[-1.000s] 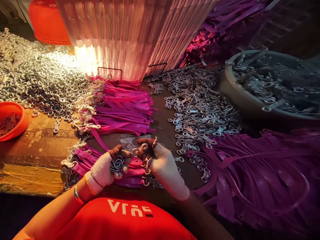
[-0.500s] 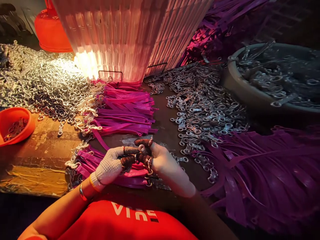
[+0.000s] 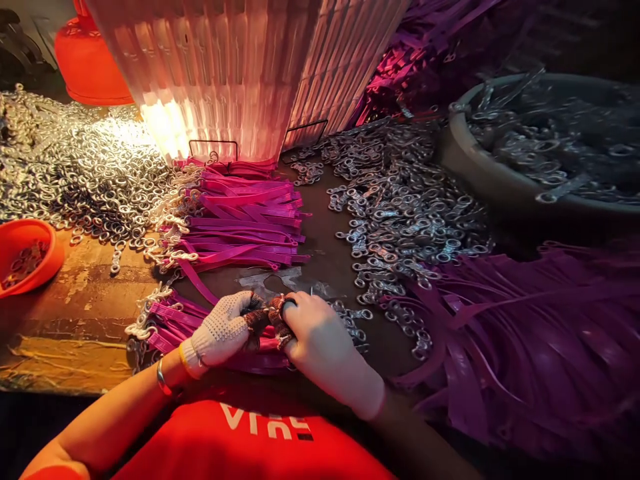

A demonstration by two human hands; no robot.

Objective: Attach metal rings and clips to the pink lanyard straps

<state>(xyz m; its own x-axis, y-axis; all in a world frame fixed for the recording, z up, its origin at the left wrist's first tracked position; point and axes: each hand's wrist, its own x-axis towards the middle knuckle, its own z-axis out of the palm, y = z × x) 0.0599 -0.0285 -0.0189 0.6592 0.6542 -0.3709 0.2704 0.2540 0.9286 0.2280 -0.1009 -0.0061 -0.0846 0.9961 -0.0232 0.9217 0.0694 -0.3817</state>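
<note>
My left hand, in a dotted white glove with dark wrapped fingertips, is closed just over the near bundle of pink straps. Against its fingertips presses my right hand, gloved the same way and also closed. Whatever is pinched between them is covered by the fingers. White cord-like loops and metal links hang from the left end of the near straps. Beyond the hands lies a second row of magenta straps, with pale metal links along its left ends.
A heap of metal ring links lies at left, behind a red bowl. Another link pile spreads at right beside a large tub. Purple straps cover the right. A corrugated panel stands behind.
My right hand has turned over and its fingers have curled in against the left fingertips. A small metal ring seen between the fingers before is now hidden. The view has shifted slightly.
</note>
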